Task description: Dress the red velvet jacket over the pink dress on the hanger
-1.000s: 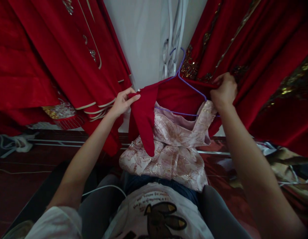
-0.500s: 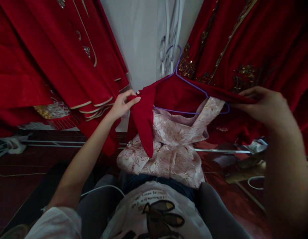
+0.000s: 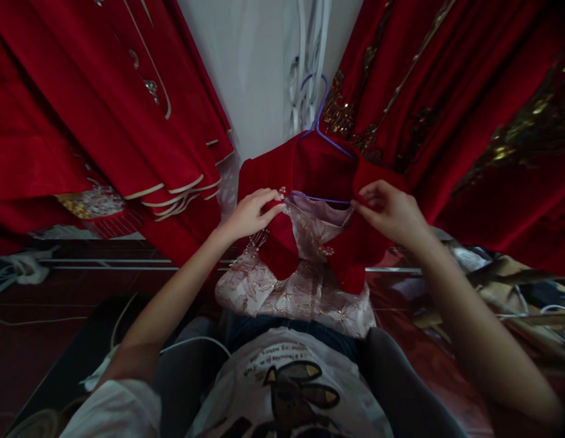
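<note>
Pinched in the left hand (image 3: 259,213) at ten o'clock and the right hand (image 3: 388,212) at two, a red cloth jacket (image 3: 326,173) hangs on a thin purple hanger (image 3: 316,126) over a pale-pink floral brocade dress (image 3: 310,295); front-straightening seems underway; next calls for level edges.

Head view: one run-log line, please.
left hand: pinching red jacket; right hand: pinching opposite edge; pink dress: partly under jacket; purple hanger: inside jacket

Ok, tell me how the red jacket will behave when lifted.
The red jacket is probably floppy: its front panels droop below the left hand and right hand. Without the purple hanger inside, it might slump. The dangling beads could snag.
</note>
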{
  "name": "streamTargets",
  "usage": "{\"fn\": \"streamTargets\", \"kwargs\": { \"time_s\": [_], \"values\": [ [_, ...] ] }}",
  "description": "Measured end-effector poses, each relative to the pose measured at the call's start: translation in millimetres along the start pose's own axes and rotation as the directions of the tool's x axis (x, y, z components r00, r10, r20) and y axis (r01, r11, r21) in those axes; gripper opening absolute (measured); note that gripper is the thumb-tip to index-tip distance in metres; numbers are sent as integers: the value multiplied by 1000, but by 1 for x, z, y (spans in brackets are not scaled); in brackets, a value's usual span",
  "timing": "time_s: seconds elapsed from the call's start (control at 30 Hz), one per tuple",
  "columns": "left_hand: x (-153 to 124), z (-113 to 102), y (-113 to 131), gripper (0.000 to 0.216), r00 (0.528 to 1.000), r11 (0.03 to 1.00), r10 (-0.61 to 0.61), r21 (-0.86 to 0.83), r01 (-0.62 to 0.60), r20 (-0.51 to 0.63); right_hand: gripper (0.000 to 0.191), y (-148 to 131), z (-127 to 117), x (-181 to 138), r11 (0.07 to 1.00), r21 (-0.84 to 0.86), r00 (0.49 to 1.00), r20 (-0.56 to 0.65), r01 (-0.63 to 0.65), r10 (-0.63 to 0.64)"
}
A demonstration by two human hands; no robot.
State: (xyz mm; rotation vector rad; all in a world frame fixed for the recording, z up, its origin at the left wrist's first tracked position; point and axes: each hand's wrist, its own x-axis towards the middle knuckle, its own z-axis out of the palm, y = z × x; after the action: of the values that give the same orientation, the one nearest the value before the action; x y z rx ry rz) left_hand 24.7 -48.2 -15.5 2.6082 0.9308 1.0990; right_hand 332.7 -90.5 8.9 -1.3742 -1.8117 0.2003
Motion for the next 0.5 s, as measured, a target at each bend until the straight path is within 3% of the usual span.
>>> {"fn": "streamTargets", "kwargs": {
  "time_s": [0.07,0.13,0.27,0.4,0.5],
  "values": [
    [1,16,3,18,999,999,30,27,-30,-13,22,-4,26,10,991,132,1000,-16,-11,13],
    [5,33,7,16,999,999,36,27,-36,-14,22,-12,49,16,962,274,999,45,15,-29],
    [12,55,18,7,995,998,12,-60,-18,-99,21,-30,77,12,904,422,992,69,67,-105],
    [12,65,23,13,926,964,-207,-226,139,-315,30,-32,85,0,874,479,994,25,81,-106],
    [12,72,22,20,853,858,-404,-459,230,-329,31,-27,89,-5,856,504,993,-30,113,-114]
  ]
}}
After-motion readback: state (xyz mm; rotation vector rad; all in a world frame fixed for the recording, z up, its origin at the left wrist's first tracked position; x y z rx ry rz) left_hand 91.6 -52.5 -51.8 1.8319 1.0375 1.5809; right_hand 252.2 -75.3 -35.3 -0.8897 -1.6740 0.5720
